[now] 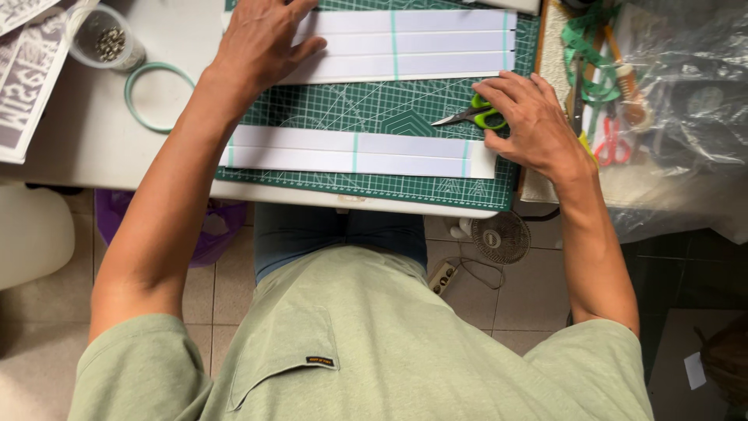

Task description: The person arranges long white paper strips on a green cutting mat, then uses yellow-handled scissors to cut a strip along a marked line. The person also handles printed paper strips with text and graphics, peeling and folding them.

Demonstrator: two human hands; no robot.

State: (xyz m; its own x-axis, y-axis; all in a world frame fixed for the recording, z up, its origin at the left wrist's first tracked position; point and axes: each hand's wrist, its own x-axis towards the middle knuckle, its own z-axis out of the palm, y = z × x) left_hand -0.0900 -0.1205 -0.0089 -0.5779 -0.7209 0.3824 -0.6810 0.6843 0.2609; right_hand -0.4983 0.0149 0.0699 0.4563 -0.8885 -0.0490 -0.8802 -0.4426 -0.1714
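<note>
A green cutting mat (389,109) lies on a white table. White paper strips with thin teal marks lie across it: one group at the far side (421,43), another near the front edge (351,152). My left hand (261,43) presses flat on the left end of the far strips, fingers spread. My right hand (530,121) rests on the mat's right side, its fingers around the green handles of small scissors (475,117), whose blades point left and look closed.
A clear jar of small metal pieces (105,39) and a teal ring (160,97) sit left of the mat. Printed paper (27,70) lies at far left. Right of the mat are red-handled scissors (614,144), green tape and clear plastic bags (693,101). A small fan (500,236) stands on the floor below.
</note>
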